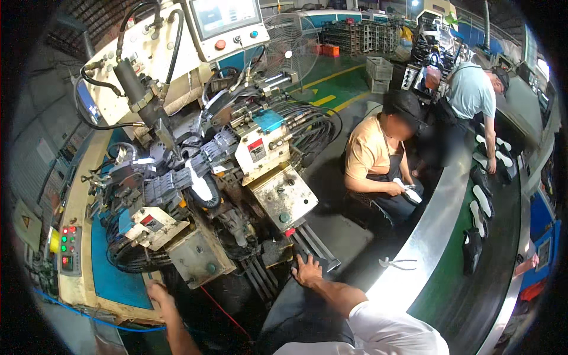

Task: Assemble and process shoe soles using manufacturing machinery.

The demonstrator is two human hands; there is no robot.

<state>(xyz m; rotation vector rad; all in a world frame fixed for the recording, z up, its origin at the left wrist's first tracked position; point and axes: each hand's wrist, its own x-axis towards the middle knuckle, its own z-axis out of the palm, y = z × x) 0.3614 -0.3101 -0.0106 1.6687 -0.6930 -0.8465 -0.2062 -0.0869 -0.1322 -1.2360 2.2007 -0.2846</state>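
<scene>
Green, yellow-lined factory floor [349,86] stretches behind the cream machine [222,148]

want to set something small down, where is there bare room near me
The metal ledge beyond the pliers looks bare, bordered by the belt; so does the belt's near stretch, before the closest black shoe. The blue panel beside your left hand also shows bare, tilt unclear. It is crowded on the machine: metal blocks around another shoe.

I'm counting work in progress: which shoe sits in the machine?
The dark shoe with a white sole, mounted in the machine. The other clearly visible shoes lie on the conveyor or are held by the orange-shirted co-worker.
</scene>
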